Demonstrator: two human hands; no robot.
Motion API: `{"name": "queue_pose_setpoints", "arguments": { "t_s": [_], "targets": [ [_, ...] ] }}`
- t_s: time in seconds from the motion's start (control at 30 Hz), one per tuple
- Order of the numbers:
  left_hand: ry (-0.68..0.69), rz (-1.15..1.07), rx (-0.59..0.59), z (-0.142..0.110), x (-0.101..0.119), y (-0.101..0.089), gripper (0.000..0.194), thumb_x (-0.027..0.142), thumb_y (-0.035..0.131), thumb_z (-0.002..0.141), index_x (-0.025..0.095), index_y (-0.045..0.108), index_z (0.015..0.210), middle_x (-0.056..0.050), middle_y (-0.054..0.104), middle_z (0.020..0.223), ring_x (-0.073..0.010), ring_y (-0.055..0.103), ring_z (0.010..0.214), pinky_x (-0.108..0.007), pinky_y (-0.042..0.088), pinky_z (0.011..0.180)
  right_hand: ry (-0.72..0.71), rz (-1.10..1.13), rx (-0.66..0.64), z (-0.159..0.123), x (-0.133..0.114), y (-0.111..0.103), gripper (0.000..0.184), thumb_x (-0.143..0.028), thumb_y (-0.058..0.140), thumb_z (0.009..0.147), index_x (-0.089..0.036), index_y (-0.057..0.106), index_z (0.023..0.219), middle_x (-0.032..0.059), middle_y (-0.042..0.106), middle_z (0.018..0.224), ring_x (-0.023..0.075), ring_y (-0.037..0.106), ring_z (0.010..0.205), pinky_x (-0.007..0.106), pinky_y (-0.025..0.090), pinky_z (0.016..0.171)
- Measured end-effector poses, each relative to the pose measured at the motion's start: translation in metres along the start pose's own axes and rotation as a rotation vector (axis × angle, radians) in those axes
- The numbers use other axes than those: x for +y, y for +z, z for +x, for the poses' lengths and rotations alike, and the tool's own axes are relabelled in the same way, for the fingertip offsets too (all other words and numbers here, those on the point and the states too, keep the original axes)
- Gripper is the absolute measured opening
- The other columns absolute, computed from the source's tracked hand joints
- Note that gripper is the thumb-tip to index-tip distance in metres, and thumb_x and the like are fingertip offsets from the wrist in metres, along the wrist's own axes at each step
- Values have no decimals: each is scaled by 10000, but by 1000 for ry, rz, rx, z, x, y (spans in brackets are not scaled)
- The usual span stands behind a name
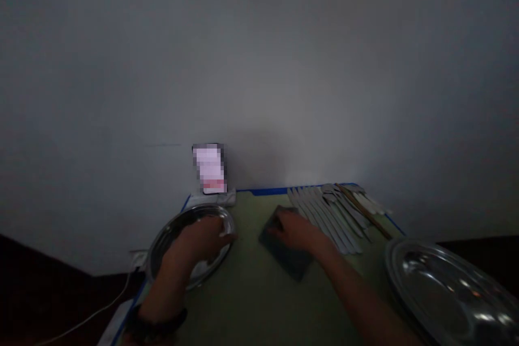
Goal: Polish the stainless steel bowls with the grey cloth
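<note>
My left hand (pixel 205 235) reaches down over a round, shiny metal tray (pixel 162 243) at the left. Its thumb stands apart from the fingers, which point down into the tray, and I make out nothing held in them. My right hand (pixel 294 227) has its fingers bent onto a dark grey cloth (pixel 292 262) that lies flat and folded on the table, gripping its upper part. Right of the cloth lies a row of metal table knives (pixel 324 221), close to my right hand. The light is dim and the fingertips are blurred.
Spoons (pixel 330 192), brown chopsticks (pixel 363 211) and white-handled utensils (pixel 367 201) lie beyond the knives. A large oval metal tray (pixel 405 259) is at the right edge. A phone (pixel 211 167) leans on the wall above a white object (pixel 229 197). A white cable (pixel 105 308) hangs at left.
</note>
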State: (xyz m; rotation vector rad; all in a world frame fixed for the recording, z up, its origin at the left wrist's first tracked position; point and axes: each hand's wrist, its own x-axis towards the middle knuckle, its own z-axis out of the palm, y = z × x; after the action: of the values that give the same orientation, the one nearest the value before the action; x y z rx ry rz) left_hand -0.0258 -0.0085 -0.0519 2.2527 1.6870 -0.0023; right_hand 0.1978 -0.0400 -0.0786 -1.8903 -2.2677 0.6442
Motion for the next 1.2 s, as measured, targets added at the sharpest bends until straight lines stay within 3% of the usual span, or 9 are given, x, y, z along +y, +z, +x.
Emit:
{"name": "queue_pose_setpoints", "arguments": {
  "t_s": [0.17, 0.23, 0.33, 0.43, 0.63, 0.73, 0.83, 1.1, 1.2],
  "targets": [
    [54, 1, -189, -7, 1, 4, 230, 296, 500, 751, 167, 639, 620, -99, 703, 646, -242, 665, 604, -325, 491, 574, 31, -75, -113, 33, -1, 32, 462, -413, 566, 813, -101, 527, 1151, 190, 628, 1149, 286, 619, 1037, 350, 446, 820],
    [56, 51, -161, -13, 9, 3, 128, 162, 537, 661, 160, 665, 675, -117, 726, 738, -263, 685, 704, -345, 508, 644, 30, -91, -140, 37, -1, 33, 482, -442, 574, 797, -107, 534, 1141, 184, 645, 1125, 299, 628, 1019, 357, 453, 800],
    [37, 131, -108, -23, 19, 2, 268, 85, 553, 598, 125, 688, 827, -207, 716, 955, -343, 673, 890, -430, 513, 724, 15, -94, -156, 39, 0, 30, 500, -465, 583, 779, -112, 541, 1130, 180, 656, 1112, 309, 633, 1008, 352, 460, 774],
    [36, 174, -91, -29, 25, -1, 313, 67, 560, 602, 76, 680, 891, -266, 690, 1004, -387, 656, 931, -477, 506, 742, 1, -87, -152, 39, 3, 29, 487, -472, 568, 784, -125, 540, 1124, 170, 656, 1116, 302, 634, 1006, 345, 460, 767],
    [60, 122, -75, -30, 26, 0, 266, 109, 624, 608, 149, 687, 863, -177, 709, 1022, -332, 656, 935, -421, 500, 770, -16, -96, -150, 38, 3, 29, 500, -487, 559, 781, -120, 541, 1120, 177, 650, 1123, 309, 627, 1013, 352, 458, 780],
    [46, 62, -131, -23, 22, 2, 124, 218, 716, 577, 160, 679, 680, -120, 734, 767, -284, 676, 691, -370, 517, 624, -22, -101, -141, 37, 3, 29, 481, -474, 547, 790, -116, 542, 1112, 178, 657, 1104, 306, 635, 988, 352, 460, 762],
    [33, 5, -153, -11, 12, -1, 209, 380, 668, 662, 179, 668, 605, -54, 676, 564, -207, 619, 510, -314, 493, 540, -26, -100, -141, 37, 5, 29, 451, -465, 539, 796, -126, 549, 1094, 174, 662, 1092, 298, 639, 979, 349, 460, 750],
    [-136, 82, 219, 3, -51, -21, 444, 303, 526, 789, 103, 558, 1184, -221, 545, 1273, -305, 524, 1139, -391, 388, 936, -40, -99, -136, 39, 7, 30, 458, -474, 538, 798, -115, 558, 1082, 195, 655, 1091, 315, 636, 986, 369, 455, 767],
    [-218, 67, 155, 4, -75, -18, 398, 217, 581, 699, 102, 632, 1077, -213, 653, 1112, -302, 620, 1009, -357, 458, 835, -37, -100, -123, 37, 6, 31, 441, -458, 536, 805, -116, 557, 1083, 188, 661, 1084, 304, 640, 976, 361, 454, 765]
  ]
}}
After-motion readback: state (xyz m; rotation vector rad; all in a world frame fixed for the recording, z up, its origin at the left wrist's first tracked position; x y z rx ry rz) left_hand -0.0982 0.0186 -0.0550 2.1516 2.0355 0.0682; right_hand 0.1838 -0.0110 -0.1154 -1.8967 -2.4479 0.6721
